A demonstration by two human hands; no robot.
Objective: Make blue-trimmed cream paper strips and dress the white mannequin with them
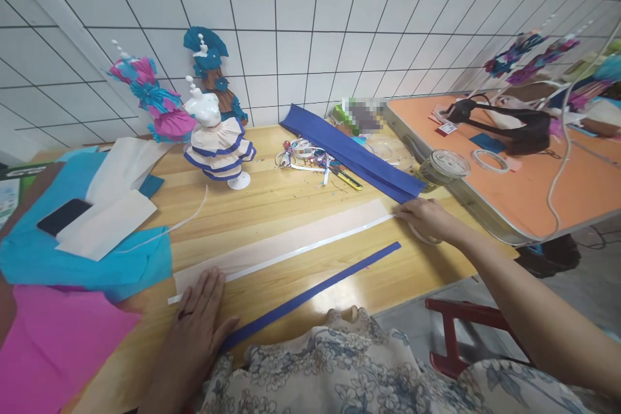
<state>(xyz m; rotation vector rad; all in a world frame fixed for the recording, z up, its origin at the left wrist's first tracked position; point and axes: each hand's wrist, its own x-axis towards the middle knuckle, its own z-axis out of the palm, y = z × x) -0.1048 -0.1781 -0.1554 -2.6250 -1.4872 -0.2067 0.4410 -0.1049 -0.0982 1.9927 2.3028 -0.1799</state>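
Note:
My left hand [196, 317] lies flat with its fingers spread on the left end of a long pale paper strip [291, 236]. White tape [310, 247] runs along the strip's near edge and sticks out a little at the left. At the strip's right end my right hand [427, 218] is closed around a tape roll [418, 233], mostly hidden under the palm. A narrow blue strip [315, 290] lies closer to me, its left end beside my left thumb. Beyond my right hand a wide folded blue paper [354, 154] slants back to the wall.
A small figure in a ruffled dress [218, 145] stands behind, near a yellow cutter [347, 178] and scraps. Coloured papers and a phone [64, 217] are at left. An orange table [514, 187] adjoins at right; a red stool [466, 317] stands below.

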